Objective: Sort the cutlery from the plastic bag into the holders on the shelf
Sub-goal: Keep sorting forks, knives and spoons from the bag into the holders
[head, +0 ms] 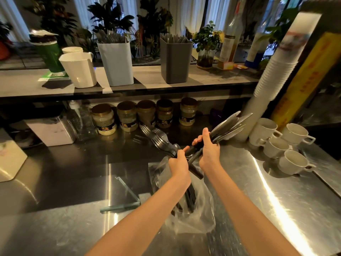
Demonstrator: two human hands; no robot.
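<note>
One steel bench [73,182] runs below a shelf [27,84], where a blue holder [117,65] and a grey holder [175,61] stand, both stocked. A clear bag [201,215] lies on the bench with dark cutlery [190,198] inside. Just above it, the left hand [178,164] grips forks [156,138] and the right hand [209,153] grips knives [228,126], their handles crossing.

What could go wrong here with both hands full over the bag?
1. The forks in the left hand and knives in the right hand cross at the handles; pulling them apart could snag and drop some.
2. The knife tips point toward the tall cup stack and mugs; a swing might knock them.
</note>
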